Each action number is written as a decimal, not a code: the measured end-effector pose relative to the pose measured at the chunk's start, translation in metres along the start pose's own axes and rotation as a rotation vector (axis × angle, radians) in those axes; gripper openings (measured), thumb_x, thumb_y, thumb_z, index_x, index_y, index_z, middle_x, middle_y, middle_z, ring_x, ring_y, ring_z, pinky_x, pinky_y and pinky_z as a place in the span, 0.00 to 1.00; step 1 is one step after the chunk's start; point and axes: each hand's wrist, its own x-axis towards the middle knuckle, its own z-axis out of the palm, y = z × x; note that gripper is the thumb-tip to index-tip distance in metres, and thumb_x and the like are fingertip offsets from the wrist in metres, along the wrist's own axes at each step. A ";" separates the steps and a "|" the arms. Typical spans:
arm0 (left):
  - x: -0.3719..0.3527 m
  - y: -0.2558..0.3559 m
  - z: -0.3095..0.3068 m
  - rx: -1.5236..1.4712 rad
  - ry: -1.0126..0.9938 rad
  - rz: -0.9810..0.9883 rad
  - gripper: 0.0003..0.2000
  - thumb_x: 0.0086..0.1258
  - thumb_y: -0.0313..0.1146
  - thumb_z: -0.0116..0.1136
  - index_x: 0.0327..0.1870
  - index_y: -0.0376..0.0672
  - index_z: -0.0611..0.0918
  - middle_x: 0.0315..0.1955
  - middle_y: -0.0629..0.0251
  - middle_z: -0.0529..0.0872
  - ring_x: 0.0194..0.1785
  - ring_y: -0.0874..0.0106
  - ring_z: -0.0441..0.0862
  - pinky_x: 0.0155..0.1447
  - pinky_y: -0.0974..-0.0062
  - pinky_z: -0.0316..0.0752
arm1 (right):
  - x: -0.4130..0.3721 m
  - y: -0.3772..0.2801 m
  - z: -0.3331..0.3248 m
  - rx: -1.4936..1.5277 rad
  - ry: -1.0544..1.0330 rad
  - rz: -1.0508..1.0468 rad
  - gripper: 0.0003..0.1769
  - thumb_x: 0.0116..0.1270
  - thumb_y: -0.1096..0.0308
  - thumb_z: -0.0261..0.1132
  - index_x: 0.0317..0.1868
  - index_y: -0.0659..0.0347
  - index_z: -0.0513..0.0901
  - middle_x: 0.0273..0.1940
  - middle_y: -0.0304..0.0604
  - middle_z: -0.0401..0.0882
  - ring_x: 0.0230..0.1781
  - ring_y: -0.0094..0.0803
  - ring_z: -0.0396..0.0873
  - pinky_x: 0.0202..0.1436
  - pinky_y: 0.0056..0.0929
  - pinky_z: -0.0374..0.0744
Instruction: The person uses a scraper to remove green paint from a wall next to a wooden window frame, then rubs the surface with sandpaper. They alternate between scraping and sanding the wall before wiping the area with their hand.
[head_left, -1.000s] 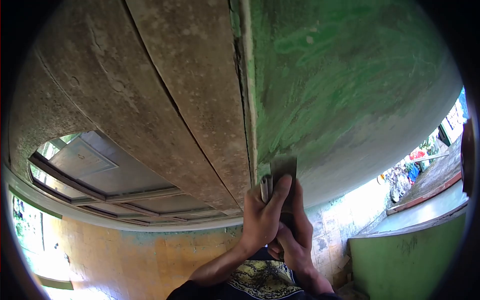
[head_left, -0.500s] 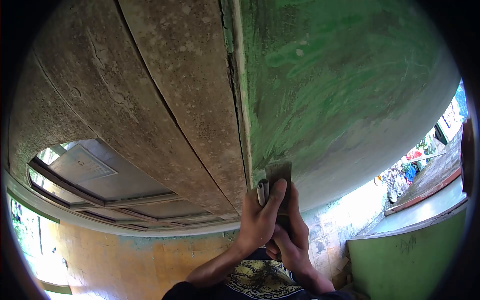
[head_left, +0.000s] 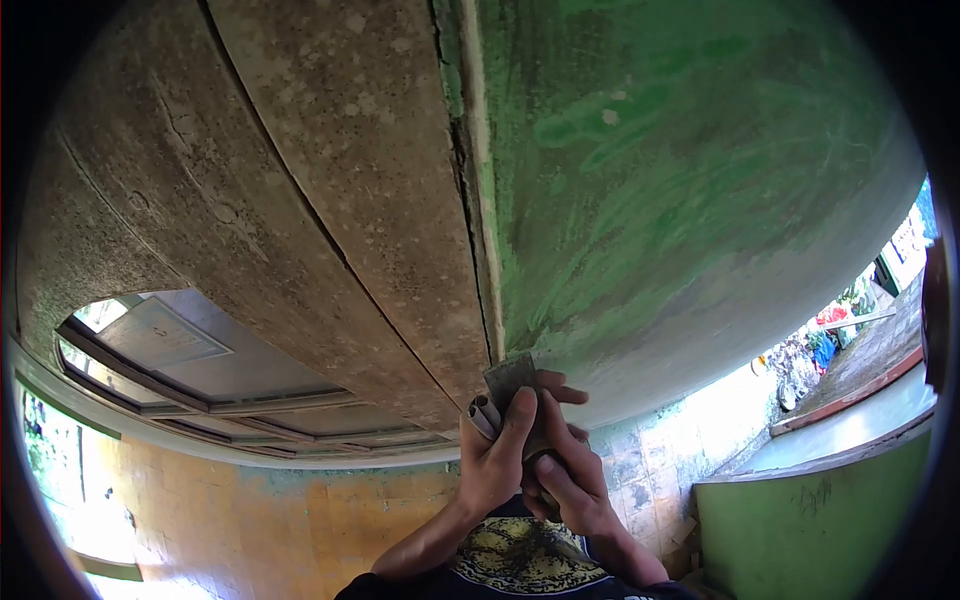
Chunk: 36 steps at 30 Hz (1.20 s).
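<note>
A scraper with a flat, worn metal blade point(head_left: 512, 374) points up between my hands, its top edge close to the seam beside the green wall point(head_left: 680, 180). My left hand point(head_left: 490, 465) has its thumb pressed on the blade, with fingers showing behind it. Tucked in that same hand is a grey rolled piece point(head_left: 484, 412) with two hollow round ends. My right hand point(head_left: 582, 490) wraps around the scraper's handle below the blade, its index finger stretched up along the tool. Most of the handle is hidden by the fingers.
Weathered brown boards point(head_left: 350, 140) with dark gaps stand left of the green wall. A window frame point(head_left: 240, 400) sits lower left, above an orange tiled surface point(head_left: 300, 520). At right are a green low wall point(head_left: 810, 520) and a ledge point(head_left: 830, 440).
Both hands have shifted left and slightly down with the scraper. The blade has tilted left, and fingers behind it now show spread to the right.
</note>
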 end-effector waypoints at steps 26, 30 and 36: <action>0.003 0.005 0.017 0.098 0.059 0.065 0.16 0.83 0.36 0.46 0.47 0.29 0.80 0.28 0.62 0.82 0.30 0.75 0.81 0.35 0.77 0.79 | 0.008 -0.037 0.000 -0.218 -0.009 0.027 0.35 0.73 0.73 0.54 0.77 0.70 0.55 0.72 0.65 0.63 0.64 0.53 0.76 0.65 0.35 0.72; 0.003 0.003 0.016 0.119 0.046 0.086 0.15 0.83 0.35 0.47 0.48 0.29 0.80 0.28 0.63 0.83 0.31 0.76 0.81 0.35 0.78 0.79 | 0.008 -0.029 -0.006 -0.268 -0.003 -0.027 0.35 0.73 0.74 0.53 0.78 0.70 0.53 0.70 0.64 0.66 0.61 0.46 0.77 0.63 0.33 0.72; 0.006 -0.002 0.006 0.160 0.022 0.044 0.15 0.83 0.34 0.46 0.49 0.28 0.80 0.28 0.63 0.82 0.31 0.75 0.82 0.35 0.78 0.79 | 0.002 -0.024 -0.001 -0.150 0.027 0.114 0.36 0.74 0.75 0.51 0.79 0.70 0.49 0.65 0.57 0.68 0.39 0.30 0.78 0.48 0.26 0.76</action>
